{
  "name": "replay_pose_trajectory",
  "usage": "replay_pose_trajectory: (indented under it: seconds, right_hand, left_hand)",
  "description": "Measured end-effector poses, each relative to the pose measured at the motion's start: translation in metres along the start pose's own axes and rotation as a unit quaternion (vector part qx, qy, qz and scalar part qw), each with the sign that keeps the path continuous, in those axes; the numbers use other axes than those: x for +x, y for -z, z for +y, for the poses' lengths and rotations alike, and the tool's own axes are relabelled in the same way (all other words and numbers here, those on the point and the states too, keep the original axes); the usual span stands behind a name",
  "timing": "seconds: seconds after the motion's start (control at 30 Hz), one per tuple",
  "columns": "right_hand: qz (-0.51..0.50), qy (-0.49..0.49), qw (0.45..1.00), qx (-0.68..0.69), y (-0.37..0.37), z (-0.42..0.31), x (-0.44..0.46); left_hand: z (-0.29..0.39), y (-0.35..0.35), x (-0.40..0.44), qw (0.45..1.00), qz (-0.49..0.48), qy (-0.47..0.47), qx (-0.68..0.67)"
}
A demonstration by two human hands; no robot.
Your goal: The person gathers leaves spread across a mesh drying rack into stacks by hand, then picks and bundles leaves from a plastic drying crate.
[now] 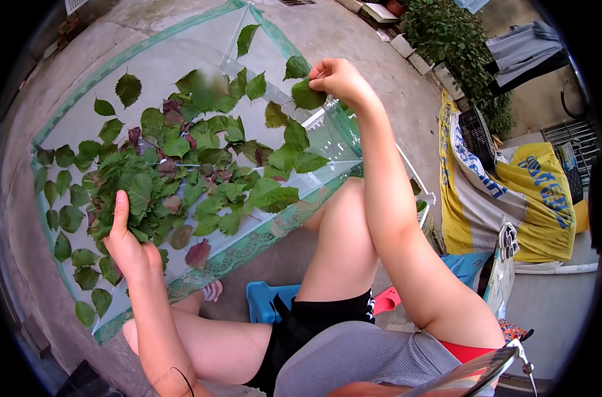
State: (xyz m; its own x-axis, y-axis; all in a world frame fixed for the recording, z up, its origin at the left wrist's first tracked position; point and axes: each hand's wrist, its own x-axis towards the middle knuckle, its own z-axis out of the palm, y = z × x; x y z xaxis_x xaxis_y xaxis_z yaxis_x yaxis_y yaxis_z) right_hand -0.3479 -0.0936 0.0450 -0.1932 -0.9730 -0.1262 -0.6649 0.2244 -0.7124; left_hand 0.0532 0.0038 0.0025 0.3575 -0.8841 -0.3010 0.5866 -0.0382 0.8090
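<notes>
My left hand (132, 248) is closed around a thick bunch of green leaves (139, 192), its thumb resting upright against them. Toward the upper right, my right hand (342, 83) pinches a single green leaf (307, 96) between thumb and fingertips, at the edge of a mesh food cover (201, 271) with a green lace border. Many loose leaves are spread over the mesh, mostly green with serrated edges. Some are purplish, such as a dark red leaf (198, 254) near the lower border. Another leaf (297, 67) lies just beyond my right hand.
Below the cover is a blue plastic stool (261, 301), close to my legs. A pink-red slipper (385, 301) lies on the concrete floor (380, 73). Yellow and white sacks (539, 198) are piled at the right, with a leafy bush (446, 46) behind them.
</notes>
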Motion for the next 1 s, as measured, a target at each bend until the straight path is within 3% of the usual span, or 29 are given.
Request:
replay_pose_trajectory:
  seconds: [0.13,0.37,0.43,0.5,0.57,0.63,0.73,0.77,1.0]
  right_hand:
    - [0.077,-0.039,0.981,-0.172,0.001,0.009,0.002]
    - [0.095,-0.052,0.964,-0.245,-0.003,-0.008,-0.011]
    - [0.179,-0.015,0.946,-0.271,-0.007,-0.016,-0.015]
    - [0.189,0.006,0.945,-0.268,-0.015,-0.026,-0.024]
    - [0.188,0.144,0.945,-0.225,-0.030,-0.037,-0.034]
    - [0.079,0.203,0.957,-0.189,-0.052,-0.048,-0.041]
    - [-0.171,0.202,0.937,-0.228,-0.073,-0.057,-0.042]
    - [-0.221,0.154,0.929,-0.254,-0.080,-0.056,-0.039]
    - [-0.349,0.107,0.860,-0.357,-0.141,-0.048,-0.006]
  left_hand:
    - [0.000,0.000,0.000,1.000,0.008,-0.014,0.003]
    - [0.005,-0.007,-0.006,1.000,0.005,-0.010,-0.006]
    - [0.004,-0.006,-0.005,1.000,0.020,-0.006,-0.007]
    - [0.001,-0.008,-0.005,0.999,0.014,-0.032,0.005]
    - [0.002,-0.011,-0.007,0.999,0.014,-0.034,0.005]
    - [0.002,-0.014,-0.007,0.999,0.009,-0.040,0.001]
    - [0.002,-0.012,-0.006,1.000,0.001,-0.025,0.001]
    - [0.003,-0.014,-0.007,1.000,-0.001,-0.013,-0.003]
    - [-0.004,-0.009,-0.004,0.999,-0.041,-0.012,-0.010]
